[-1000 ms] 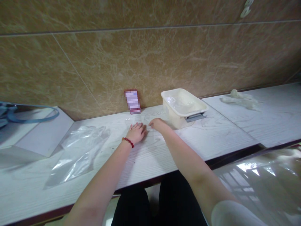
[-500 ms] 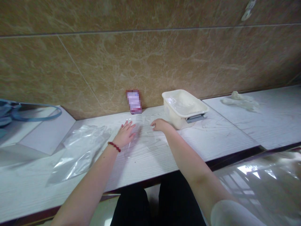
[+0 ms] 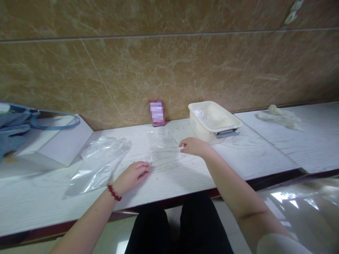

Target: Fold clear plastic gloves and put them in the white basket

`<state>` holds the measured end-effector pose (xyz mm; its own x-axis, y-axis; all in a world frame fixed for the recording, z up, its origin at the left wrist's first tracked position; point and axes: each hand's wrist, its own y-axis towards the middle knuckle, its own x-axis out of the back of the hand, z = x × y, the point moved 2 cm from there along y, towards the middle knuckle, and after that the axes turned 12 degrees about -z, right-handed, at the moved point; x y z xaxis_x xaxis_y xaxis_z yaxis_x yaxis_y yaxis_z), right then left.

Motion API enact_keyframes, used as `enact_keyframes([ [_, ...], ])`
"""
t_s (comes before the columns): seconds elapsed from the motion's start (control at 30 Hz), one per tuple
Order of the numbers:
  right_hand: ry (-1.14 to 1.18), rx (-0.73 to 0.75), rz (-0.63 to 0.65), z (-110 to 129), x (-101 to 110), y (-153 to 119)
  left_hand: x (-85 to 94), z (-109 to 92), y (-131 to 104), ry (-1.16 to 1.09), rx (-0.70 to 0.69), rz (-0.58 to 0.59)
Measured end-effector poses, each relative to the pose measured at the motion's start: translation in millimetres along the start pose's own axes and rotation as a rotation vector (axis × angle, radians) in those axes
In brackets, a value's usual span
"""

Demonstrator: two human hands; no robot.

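A clear plastic bag lies flat on the white wood-grain table, between my hands. My left hand, with a red bead bracelet at the wrist, rests by the bag's lower left edge, its fingers bent and close together. What those fingers hold, if anything, is too small to make out. My right hand is at the bag's right edge, thumb and fingers slightly apart, with nothing clearly between them. A cream plastic box with a grey latch stands just beyond it, clear plastic inside.
More clear bags lie to the left, beside a white carton with blue cloth and a strap on it. A blurred pinkish packet leans against the marble wall. Crumpled whitish gloves or film lie far right.
My left hand has drawn back toward the table's front edge and its spread fingers have come together. My right hand has shifted slightly right and down. The view has turned a little left.
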<state>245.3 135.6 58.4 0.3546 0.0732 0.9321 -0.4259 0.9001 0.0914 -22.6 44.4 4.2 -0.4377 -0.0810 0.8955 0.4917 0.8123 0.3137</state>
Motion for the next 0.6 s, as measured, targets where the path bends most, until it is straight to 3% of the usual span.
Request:
enact_keyframes([
  [0.27,0.030,0.216,-0.096,11.1,-33.7,-51.0,-4.6,-5.3,6.7,0.004,0.074,-0.051],
  [0.47,-0.050,0.351,-0.214,16.1,-42.5,-55.2,1.0,-4.0,9.4,-0.081,0.181,-0.107],
  [0.6,-0.014,0.345,-0.255,15.5,-41.9,-49.6,4.9,-1.7,14.6,-0.122,0.272,-0.118],
])
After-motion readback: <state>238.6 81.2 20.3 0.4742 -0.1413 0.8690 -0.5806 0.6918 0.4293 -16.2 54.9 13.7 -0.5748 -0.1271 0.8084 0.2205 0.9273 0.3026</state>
